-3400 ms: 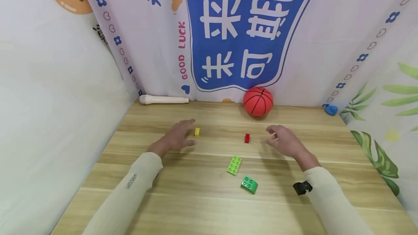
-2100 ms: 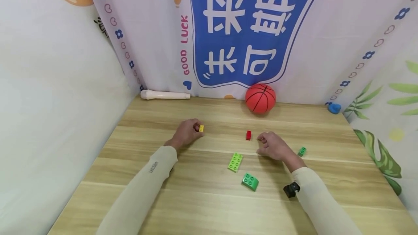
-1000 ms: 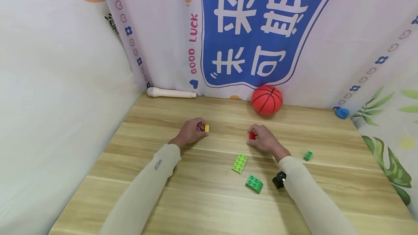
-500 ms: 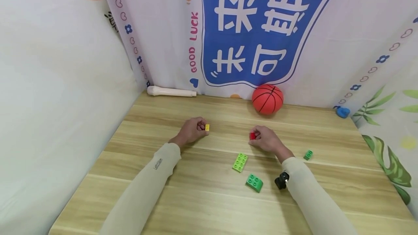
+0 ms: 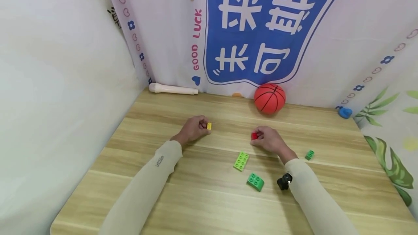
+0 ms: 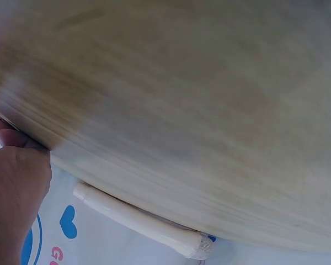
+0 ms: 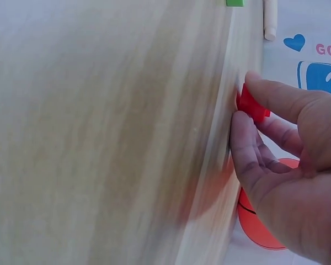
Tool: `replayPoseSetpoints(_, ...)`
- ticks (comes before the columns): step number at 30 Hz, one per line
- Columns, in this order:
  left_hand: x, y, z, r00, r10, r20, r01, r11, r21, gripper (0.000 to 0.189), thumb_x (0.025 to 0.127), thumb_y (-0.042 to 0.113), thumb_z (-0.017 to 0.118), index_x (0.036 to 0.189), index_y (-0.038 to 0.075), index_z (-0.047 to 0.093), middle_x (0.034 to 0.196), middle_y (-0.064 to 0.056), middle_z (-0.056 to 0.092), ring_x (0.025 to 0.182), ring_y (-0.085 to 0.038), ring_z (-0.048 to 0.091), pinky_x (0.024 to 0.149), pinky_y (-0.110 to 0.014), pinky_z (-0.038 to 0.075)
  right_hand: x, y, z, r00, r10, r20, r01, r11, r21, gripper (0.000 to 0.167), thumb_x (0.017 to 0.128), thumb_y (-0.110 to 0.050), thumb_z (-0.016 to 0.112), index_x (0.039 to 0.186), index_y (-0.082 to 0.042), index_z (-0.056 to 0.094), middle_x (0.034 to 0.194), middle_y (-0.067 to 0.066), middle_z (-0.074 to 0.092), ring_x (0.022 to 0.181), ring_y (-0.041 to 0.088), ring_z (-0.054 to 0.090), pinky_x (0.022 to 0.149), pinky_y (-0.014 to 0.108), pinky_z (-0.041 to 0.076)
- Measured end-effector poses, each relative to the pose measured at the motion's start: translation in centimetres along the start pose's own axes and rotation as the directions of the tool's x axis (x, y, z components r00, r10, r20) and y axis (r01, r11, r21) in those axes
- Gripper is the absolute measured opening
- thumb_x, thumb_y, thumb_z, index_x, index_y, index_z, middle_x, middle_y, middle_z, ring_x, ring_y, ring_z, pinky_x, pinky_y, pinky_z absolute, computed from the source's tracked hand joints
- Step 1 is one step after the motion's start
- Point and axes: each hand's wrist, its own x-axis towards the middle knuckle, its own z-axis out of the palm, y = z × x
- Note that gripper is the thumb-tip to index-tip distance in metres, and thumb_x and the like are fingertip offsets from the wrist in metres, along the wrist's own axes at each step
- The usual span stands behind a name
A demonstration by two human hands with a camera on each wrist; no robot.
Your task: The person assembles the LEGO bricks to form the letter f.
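- Right hand point(image 5: 269, 139) had shifted left since the first frame; thumb and fingertips pinched the red brick point(image 5: 254, 136).
- Left hand point(image 5: 193, 130) had closed, pinching the yellow brick point(image 5: 209, 126).
- Nearside of right grip: lime brick point(image 5: 241, 161), curved green brick point(image 5: 255, 181). To its right: small green brick point(image 5: 309, 155). Beyond: red ball point(image 5: 269, 98).
- Right wrist view showed the red brick's stud; left wrist view cut off most fingers.

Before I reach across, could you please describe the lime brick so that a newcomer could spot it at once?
On the wooden table, find the right hand, pinching the red brick. Nearer the camera and slightly left lies the lime brick, just beyond the four-stud green brick. It is the paler, longer one, with two rows of four studs.
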Motion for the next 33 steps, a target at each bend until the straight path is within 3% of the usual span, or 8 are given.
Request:
replayPoseSetpoints(8,0.2,0.0,-0.5,0.999,0.036,-0.009,-0.036,0.999,0.038,0.027,0.091,0.008,0.086,0.112,0.0,0.072,0.101,-0.013,0.072,0.088,-0.018,0.065,0.082,-0.027,0.055,0.1,-0.6,0.4,0.995,-0.063,-0.079,0.063,0.998,-0.011,0.034,0.093,-0.017,0.086,0.121,-0.003,0.073,0.111,0.014,0.074,0.102,0.026,0.071,0.092,0.044,0.061)
replayPoseSetpoints(14,0.2,0.0,-0.6,0.999,0.043,-0.001,-0.043,0.997,0.061,0.027,0.091,0.009,0.086,0.112,0.0,0.072,0.102,-0.013,0.073,0.09,-0.018,0.066,0.083,-0.028,0.056,0.6,-1.7,1.0,0.991,-0.06,-0.119,0.061,0.998,0.005,0.04,0.091,-0.02,0.089,0.121,-0.004,0.067,0.113,0.014,0.075,0.102,0.026,0.072,0.093,0.043,0.062)
replayPoseSetpoints(19,0.0,0.1,-0.8,0.999,0.036,0.002,-0.036,0.998,0.051,0.027,0.091,0.009,0.086,0.112,0.0,0.072,0.101,-0.013,0.072,0.089,-0.017,0.065,0.081,-0.026,0.055,1.4,-3.5,1.4,0.984,-0.102,-0.148,0.105,0.994,0.011,0.038,0.09,-0.018,0.089,0.119,-0.005,0.068,0.11,0.013,0.076,0.101,0.026,0.072,0.093,0.044,0.062)
replayPoseSetpoints(26,-0.2,-0.1,-0.9,1.0,0.026,0.0,-0.026,0.999,0.046,0.027,0.091,0.01,0.087,0.112,0.0,0.072,0.101,-0.013,0.072,0.088,-0.017,0.065,0.081,-0.026,0.055,3.2,-6.8,2.7,0.957,-0.244,-0.156,0.256,0.964,0.067,0.04,0.089,-0.014,0.09,0.125,-0.001,0.075,0.111,0.016,0.079,0.099,0.028,0.074,0.091,0.045,0.063)
replayPoseSetpoints(33,-0.1,-0.2,-0.4,0.999,0.037,-0.001,-0.037,0.998,0.048,0.027,0.091,0.011,0.087,0.111,0.001,0.073,0.102,-0.013,0.074,0.09,-0.018,0.067,0.083,-0.027,0.056,5.1,-9.4,4.7,0.949,-0.285,-0.138,0.299,0.949,0.101,0.037,0.089,-0.014,0.09,0.121,-0.002,0.076,0.111,0.015,0.078,0.098,0.027,0.076,0.09,0.042,0.064)
